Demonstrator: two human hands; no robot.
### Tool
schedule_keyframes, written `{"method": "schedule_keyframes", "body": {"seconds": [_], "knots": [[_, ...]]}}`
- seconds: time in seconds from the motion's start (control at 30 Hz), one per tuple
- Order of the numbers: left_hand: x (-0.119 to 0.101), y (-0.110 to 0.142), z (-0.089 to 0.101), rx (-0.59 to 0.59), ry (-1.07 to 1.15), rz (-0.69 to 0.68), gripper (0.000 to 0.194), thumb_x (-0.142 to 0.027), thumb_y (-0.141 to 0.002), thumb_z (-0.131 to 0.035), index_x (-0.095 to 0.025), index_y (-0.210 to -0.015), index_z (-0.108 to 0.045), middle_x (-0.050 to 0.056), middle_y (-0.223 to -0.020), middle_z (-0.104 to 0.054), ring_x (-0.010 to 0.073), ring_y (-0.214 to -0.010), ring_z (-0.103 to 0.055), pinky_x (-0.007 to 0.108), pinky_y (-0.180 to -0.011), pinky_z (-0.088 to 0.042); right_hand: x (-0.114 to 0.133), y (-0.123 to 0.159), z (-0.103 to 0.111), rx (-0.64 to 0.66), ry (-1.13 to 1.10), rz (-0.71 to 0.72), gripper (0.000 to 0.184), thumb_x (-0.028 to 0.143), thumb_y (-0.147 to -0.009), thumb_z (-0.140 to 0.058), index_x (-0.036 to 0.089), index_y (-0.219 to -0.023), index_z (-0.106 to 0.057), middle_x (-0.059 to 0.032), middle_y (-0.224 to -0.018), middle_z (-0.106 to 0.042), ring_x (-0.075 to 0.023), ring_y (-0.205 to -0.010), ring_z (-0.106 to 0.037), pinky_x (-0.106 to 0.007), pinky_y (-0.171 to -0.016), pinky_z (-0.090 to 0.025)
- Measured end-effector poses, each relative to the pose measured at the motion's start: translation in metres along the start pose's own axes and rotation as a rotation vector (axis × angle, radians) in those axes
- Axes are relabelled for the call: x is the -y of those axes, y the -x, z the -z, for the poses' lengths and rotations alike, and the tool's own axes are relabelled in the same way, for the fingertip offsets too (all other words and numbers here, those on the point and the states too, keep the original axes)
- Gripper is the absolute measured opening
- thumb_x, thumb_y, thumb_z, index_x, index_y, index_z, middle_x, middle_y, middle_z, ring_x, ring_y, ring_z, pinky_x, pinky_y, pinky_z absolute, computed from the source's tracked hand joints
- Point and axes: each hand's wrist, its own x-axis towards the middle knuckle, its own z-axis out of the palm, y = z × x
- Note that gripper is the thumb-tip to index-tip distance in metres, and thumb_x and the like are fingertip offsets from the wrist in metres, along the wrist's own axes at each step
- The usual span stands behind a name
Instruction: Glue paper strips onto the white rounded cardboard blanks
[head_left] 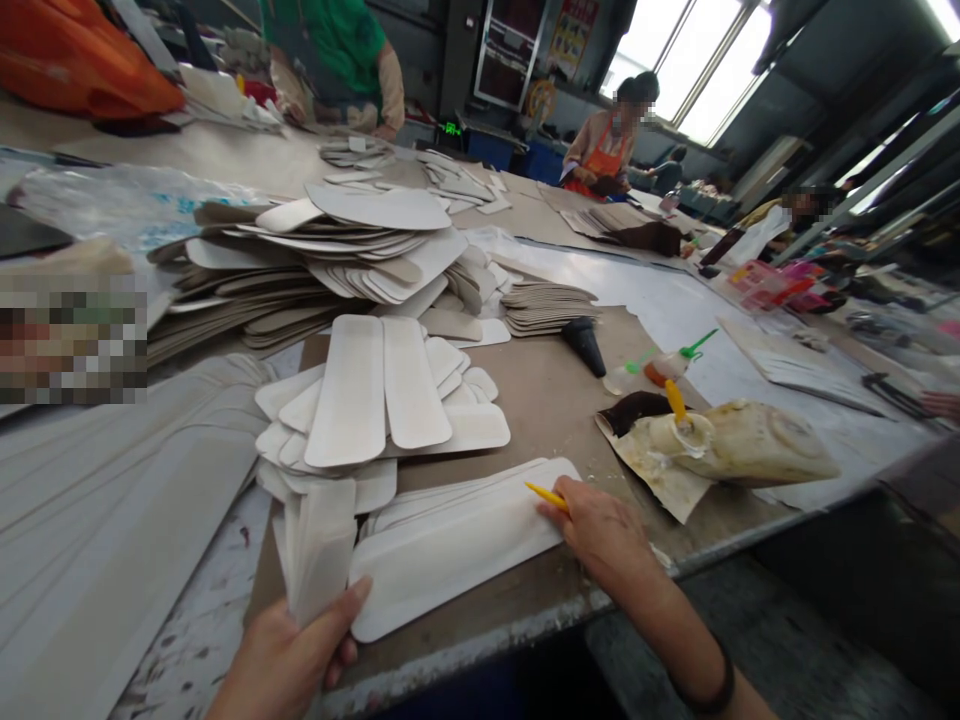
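Note:
My left hand (292, 645) grips a fanned bundle of narrow white strips (322, 550) at its lower end, the thumb beside the near end of a long white panel (457, 555). This panel has rounded corners and lies over several similar ones. My right hand (607, 535) pinches a thin yellow stick (547, 495), whose tip is above the panel's far end. Behind these, shorter white pieces (349, 390) lie in a loose, overlapping pile. To the right, a yellowed plastic bottle (772, 440) lies on its side, with a yellow tool (676, 402) in its cut opening.
Tall stacks of grey-white panels (382, 250) stand behind the pile. A black cone (583, 345) and small green-tipped bottles (667, 368) lie farther right. Long pale sheets (150, 560) cover the left. The table edge (540, 625) runs close in front. Co-workers stand at the far tables.

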Motion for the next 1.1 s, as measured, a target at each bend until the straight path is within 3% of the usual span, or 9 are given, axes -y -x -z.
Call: {"method": "schedule_keyframes", "body": {"seconds": [0.2,0.4,0.5,0.67,0.8,0.93,1.1], "knots": [[0.004,-0.004,-0.001,0.01,-0.02,-0.002,0.043,-0.054,-0.05,-0.072,-0.017,-0.04,-0.053,0.002,-0.036,-0.052,0.0132,-0.037,-0.043,0.026,-0.043,-0.032,-0.007,-0.003,-0.002,-0.001,-0.012,-0.008,0.015,0.031,-0.091,-0.047,0.02,-0.083,-0.055,-0.0048,-0.082,-0.068,-0.0218,-0.076,-0.065,-0.027,-0.055,-0.033],[0.006,-0.005,-0.001,0.015,-0.007,-0.014,0.043,-0.055,-0.051,-0.071,-0.018,-0.041,-0.052,0.002,-0.036,-0.052,0.0123,-0.035,-0.041,0.026,-0.042,-0.031,-0.031,0.013,-0.009,-0.201,-0.117,-0.088,0.021,0.034,-0.091,-0.043,0.022,-0.075,-0.049,-0.0046,-0.07,-0.062,-0.0218,-0.067,-0.061,-0.029,-0.057,-0.036],[0.002,-0.001,0.001,0.042,0.014,-0.017,0.039,-0.051,-0.053,-0.07,-0.018,-0.042,-0.053,0.001,-0.036,-0.052,0.012,-0.036,-0.041,0.026,-0.043,-0.032,-0.033,0.021,-0.013,-0.212,-0.258,-0.134,0.024,0.035,-0.09,-0.037,0.023,-0.071,-0.046,-0.0034,-0.062,-0.058,-0.0217,-0.06,-0.058,-0.03,-0.056,-0.036],[-0.004,0.007,0.004,0.061,0.063,-0.03,0.035,-0.047,-0.052,-0.07,-0.019,-0.043,-0.053,-0.001,-0.035,-0.049,0.0123,-0.039,-0.04,0.025,-0.044,-0.032,-0.022,0.024,-0.015,-0.186,-0.614,-0.214,0.023,0.042,-0.085,-0.042,0.023,-0.074,-0.05,-0.0021,-0.06,-0.058,-0.0225,-0.06,-0.059,-0.032,-0.057,-0.04],[-0.002,0.011,0.008,0.095,0.119,-0.045,0.036,-0.049,-0.054,-0.07,-0.017,-0.047,-0.054,-0.002,-0.039,-0.05,0.0109,-0.042,-0.042,0.023,-0.046,-0.031,-0.017,0.027,-0.014,-0.04,-0.996,-0.292,0.032,0.053,-0.077,-0.053,0.02,-0.075,-0.051,0.0035,-0.051,-0.053,-0.0161,-0.043,-0.053,-0.026,-0.042,-0.039],[0.002,0.011,0.016,0.189,0.164,-0.043,0.038,-0.048,-0.058,-0.07,-0.015,-0.05,-0.054,-0.002,-0.042,-0.051,0.0085,-0.043,-0.04,0.021,-0.046,-0.028,-0.016,0.033,-0.015,-0.021,-1.26,-0.382,0.037,0.049,-0.068,-0.068,0.015,-0.079,-0.057,0.0058,-0.042,-0.051,-0.0104,-0.037,-0.047,-0.02,-0.037,-0.034],[0.004,0.011,0.027,0.31,0.359,0.001,0.034,-0.042,-0.059,-0.075,-0.014,-0.059,-0.055,-0.004,-0.049,-0.05,0.007,-0.047,-0.04,0.019,-0.047,-0.03,-0.011,0.042,-0.017,0.026,-1.608,-0.436,0.045,0.046,-0.057,-0.079,0.016,-0.082,-0.058,0.0076,-0.05,-0.052,-0.0028,-0.036,-0.042,-0.011,-0.033,-0.031]]}}
